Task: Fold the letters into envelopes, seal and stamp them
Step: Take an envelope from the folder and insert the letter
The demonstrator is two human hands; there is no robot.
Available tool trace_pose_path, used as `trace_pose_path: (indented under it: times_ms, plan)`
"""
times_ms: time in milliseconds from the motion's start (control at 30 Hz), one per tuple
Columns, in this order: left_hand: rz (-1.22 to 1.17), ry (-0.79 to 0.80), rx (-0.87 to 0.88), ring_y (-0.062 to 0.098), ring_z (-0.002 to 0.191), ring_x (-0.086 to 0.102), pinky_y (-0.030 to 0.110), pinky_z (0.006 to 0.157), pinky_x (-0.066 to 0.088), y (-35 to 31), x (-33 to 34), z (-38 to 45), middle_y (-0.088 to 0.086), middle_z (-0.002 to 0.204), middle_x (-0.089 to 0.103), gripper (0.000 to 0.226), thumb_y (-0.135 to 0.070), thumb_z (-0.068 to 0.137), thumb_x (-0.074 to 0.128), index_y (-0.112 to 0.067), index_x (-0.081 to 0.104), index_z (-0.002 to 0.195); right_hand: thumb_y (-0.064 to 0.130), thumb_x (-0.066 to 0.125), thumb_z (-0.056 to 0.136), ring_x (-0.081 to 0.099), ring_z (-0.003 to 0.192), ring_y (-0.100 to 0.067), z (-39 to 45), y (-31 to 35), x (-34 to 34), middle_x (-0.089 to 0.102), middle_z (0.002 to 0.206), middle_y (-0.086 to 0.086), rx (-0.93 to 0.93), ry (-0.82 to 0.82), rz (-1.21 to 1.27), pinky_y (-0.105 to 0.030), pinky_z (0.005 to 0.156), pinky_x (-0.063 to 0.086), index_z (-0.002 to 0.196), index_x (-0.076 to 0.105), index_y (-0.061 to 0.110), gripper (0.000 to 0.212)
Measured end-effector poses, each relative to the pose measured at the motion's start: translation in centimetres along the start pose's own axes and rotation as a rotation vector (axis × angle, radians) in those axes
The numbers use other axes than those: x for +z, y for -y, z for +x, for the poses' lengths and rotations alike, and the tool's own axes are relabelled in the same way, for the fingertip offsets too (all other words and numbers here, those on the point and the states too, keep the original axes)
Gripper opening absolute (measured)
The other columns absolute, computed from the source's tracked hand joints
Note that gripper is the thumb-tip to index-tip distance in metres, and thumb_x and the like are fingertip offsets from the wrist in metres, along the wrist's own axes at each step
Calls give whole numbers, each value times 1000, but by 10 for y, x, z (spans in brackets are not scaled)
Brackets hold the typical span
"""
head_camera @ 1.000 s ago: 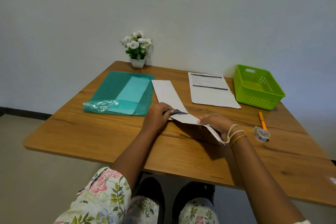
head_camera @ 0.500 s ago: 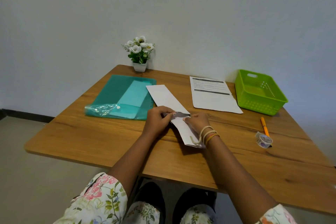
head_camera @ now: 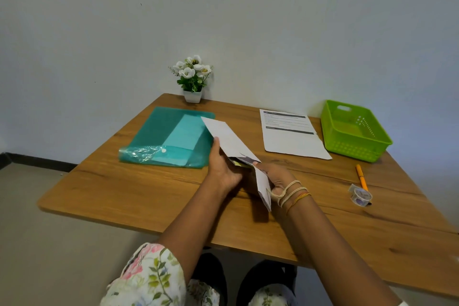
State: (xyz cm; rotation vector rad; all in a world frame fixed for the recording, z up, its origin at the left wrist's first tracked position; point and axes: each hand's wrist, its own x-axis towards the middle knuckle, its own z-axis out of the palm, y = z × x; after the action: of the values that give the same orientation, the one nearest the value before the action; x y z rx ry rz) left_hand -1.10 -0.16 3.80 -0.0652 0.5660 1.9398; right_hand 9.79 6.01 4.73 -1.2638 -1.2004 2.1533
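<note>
A white envelope is lifted off the wooden table, its far end tilted up over the teal folder. My left hand grips its near left edge from below. My right hand holds the folded letter, whose upper end sits in the envelope's mouth. The letter's lower end hangs toward the table. A second printed letter lies flat at the back right.
A teal plastic folder lies at the left. A green basket stands at the back right. An orange pen and a roll of tape lie at the right. A small flower pot stands by the wall.
The envelope and letter were flat on the table; now both hands have lifted them. My right hand slid from the letter's far end to near the envelope's mouth.
</note>
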Motion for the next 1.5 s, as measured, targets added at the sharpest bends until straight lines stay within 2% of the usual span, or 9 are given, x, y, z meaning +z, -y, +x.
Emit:
trace_pose_path:
  times_ms: [233, 400, 500, 633, 733, 867, 1067, 1333, 1500]
  plan:
    - [-127, 83, -226, 49, 116, 55, 65, 98, 38, 2, 0, 5, 35, 127, 53, 88, -63, 74, 65, -13, 31, 138, 20, 61, 92, 58, 96, -19, -23, 0, -5, 62, 108, -6, -18, 95, -224, -26, 69, 50, 119, 57, 7, 30]
    - [-77, 67, -205, 44, 110, 59, 59, 92, 45, 6, -7, -5, 26, 122, 59, 74, -63, 76, 63, -9, 45, 123, 12, 66, 87, 63, 78, -22, -49, 15, -13, 65, 90, -9, -21, 60, -574, -26, 59, 52, 96, 60, 7, 11]
    - [-65, 80, -187, 47, 103, 61, 59, 94, 45, 7, -8, -6, 29, 119, 57, 75, -59, 78, 65, -9, 44, 130, 1, 70, 81, 63, 86, -27, -51, 16, -8, 66, 93, -12, -158, -56, -434, -31, 72, 53, 82, 65, 2, 6]
    - [-26, 75, -144, 47, 106, 60, 56, 101, 42, 6, -9, -4, 27, 126, 52, 78, -58, 80, 64, -11, 39, 137, -4, 71, 79, 61, 90, -25, -47, 2, 8, 68, 97, -13, -254, -124, -232, -19, 58, 52, 67, 59, 2, 18]
    - [-16, 58, -124, 43, 115, 57, 56, 101, 43, 2, -11, -5, 24, 132, 51, 82, -61, 78, 64, -15, 37, 139, -4, 67, 83, 59, 107, -19, -45, 2, 10, 66, 98, -5, -252, 31, -127, -10, 58, 51, 68, 55, 3, 20]
    - [12, 61, -132, 38, 111, 59, 57, 91, 48, 1, -9, -10, 21, 119, 58, 82, -67, 79, 57, -15, 38, 139, 24, 78, 77, 60, 103, -15, -64, 17, -7, 56, 125, 1, -274, 203, -668, -23, 69, 57, 98, 58, 8, 33]
    - [36, 57, -148, 35, 94, 64, 45, 75, 58, 1, -6, -20, 19, 104, 67, 69, -70, 82, 49, -13, 52, 120, 31, 81, 72, 49, 86, 2, -82, 29, -12, 51, 135, 4, -510, 258, -1101, -2, 53, 41, 102, 64, 29, 34]
    - [-23, 75, -62, 37, 89, 62, 49, 65, 59, 2, -3, -20, 23, 88, 69, 59, -58, 90, 51, -6, 52, 117, 26, 82, 70, 54, 70, 2, -47, 8, -3, 69, 113, 4, -810, -80, -960, -17, 61, 45, 75, 72, 29, 12]
    - [-1, 20, -24, 31, 88, 62, 47, 78, 56, 2, -7, -17, 17, 92, 66, 50, -53, 88, 57, -9, 59, 112, 31, 78, 76, 55, 75, -11, -32, -2, 10, 52, 83, 5, -1044, -288, -1123, -29, 63, 53, 81, 72, 23, 12]
